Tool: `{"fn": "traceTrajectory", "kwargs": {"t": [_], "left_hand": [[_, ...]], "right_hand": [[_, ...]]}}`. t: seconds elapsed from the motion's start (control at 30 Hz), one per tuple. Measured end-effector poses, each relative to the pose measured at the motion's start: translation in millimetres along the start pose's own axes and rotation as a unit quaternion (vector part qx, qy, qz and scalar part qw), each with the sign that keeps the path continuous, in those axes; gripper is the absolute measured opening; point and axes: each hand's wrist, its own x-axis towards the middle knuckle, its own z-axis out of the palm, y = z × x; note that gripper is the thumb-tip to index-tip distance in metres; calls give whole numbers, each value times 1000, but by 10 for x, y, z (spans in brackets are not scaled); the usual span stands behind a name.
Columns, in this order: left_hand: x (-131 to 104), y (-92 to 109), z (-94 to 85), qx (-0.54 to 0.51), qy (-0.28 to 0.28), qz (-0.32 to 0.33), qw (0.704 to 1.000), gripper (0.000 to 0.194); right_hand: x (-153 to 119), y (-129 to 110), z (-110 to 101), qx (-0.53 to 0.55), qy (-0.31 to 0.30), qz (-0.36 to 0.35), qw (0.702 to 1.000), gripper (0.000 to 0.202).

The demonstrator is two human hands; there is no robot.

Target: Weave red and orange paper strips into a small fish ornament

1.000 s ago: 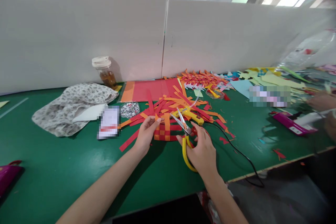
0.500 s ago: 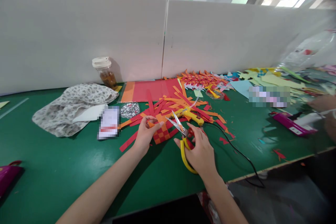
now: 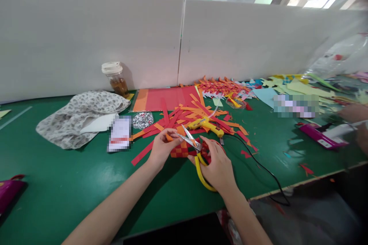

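Observation:
My right hand (image 3: 215, 164) grips yellow-handled scissors (image 3: 201, 174), their blades apart and pointing up and left toward my other hand. Between finger and thumb, my left hand (image 3: 163, 148) pinches the orange and red woven paper piece (image 3: 179, 150) at its upper left edge. The scissor blades lie across the strip end near my left fingertips; whether they touch the paper I cannot tell. Part of the weave is hidden behind the scissors and my right fingers. Just beyond, a yellow glue gun (image 3: 207, 125) lies on a pile of red and orange paper strips (image 3: 175, 118).
A cord (image 3: 263, 167) runs from the glue gun over the table's front edge. A patterned cloth (image 3: 77, 118), a lidded cup (image 3: 115, 78) and a bag of small googly eyes (image 3: 143, 120) stand left. Woven pieces (image 3: 220, 85) lie behind. A co-worker's hand (image 3: 352, 113) is blurred at right.
The scissors have moved slightly left and closer to my left fingertips, their blades a little less apart. The woven piece has tilted and shows less of its face.

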Motion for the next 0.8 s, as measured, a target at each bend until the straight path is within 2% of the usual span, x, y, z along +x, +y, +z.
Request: {"fn": "traceTrajectory", "kwargs": {"t": [0.2,0.37,0.53,0.67,0.8], "left_hand": [[-6,-1,3,52,-13,9,999,23],[-5,-19,7,56,-17,-38,998,32],[0,-49,10,42,-4,-33,999,29],[-16,-53,24,29,-18,-30,999,29],[-36,-43,35,59,-42,-28,997,23]], "right_hand": [[6,-15,-6,-10,19,31,999,56],[13,-17,-11,-21,25,47,998,54],[4,-5,-1,-12,11,27,1000,56],[4,-13,-1,-7,-7,-2,1000,55],[7,-14,-15,3,-13,0,1000,54]]}}
